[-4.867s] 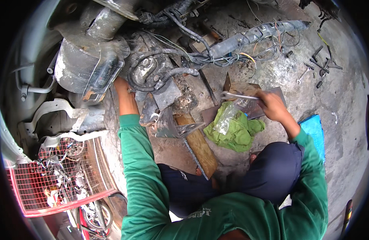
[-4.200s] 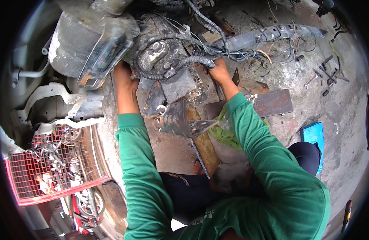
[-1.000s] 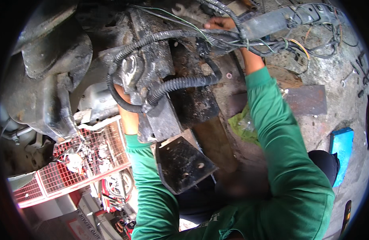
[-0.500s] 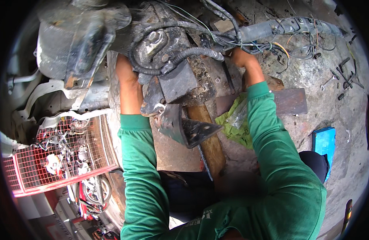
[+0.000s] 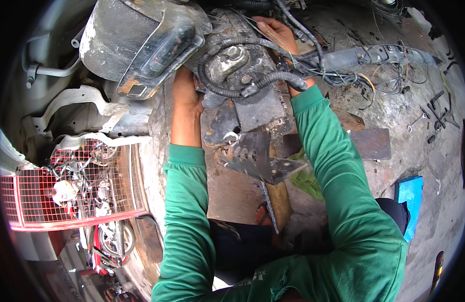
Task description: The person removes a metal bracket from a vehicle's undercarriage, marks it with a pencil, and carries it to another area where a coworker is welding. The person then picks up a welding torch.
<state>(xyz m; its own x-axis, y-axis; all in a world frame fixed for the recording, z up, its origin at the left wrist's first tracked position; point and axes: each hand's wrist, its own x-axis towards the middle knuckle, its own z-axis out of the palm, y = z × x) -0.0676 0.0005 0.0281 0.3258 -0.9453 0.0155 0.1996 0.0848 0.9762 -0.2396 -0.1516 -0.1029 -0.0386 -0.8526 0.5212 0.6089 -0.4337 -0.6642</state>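
My left hand (image 5: 187, 90) reaches behind a grimy metal assembly (image 5: 248, 106), its fingers mostly hidden under the edge of a large dark housing (image 5: 119, 40). My right hand (image 5: 275, 32) is stretched out at the top, fingers apart and slightly bent, among thin wires; I see nothing held in it. Corrugated harness hoses (image 5: 227, 93) loop over the assembly between my hands. An angled black bracket (image 5: 250, 156) juts toward me above a wooden board (image 5: 280, 201). A green rag (image 5: 305, 183) lies partly behind my right sleeve.
Pale car body parts (image 5: 84, 105) surround the left side. A red mesh fence (image 5: 31, 221) stands lower left, motorcycles (image 5: 111, 241) behind it. On the concrete floor at right lie a flat steel plate (image 5: 368, 143), scattered wrenches and sockets (image 5: 431, 116), and a blue pad (image 5: 407, 206).
The wrench my right hand held earliest is no longer visible in it. Since half a second ago, that hand has moved forward and up past the hoses. My left hand stays behind the assembly.
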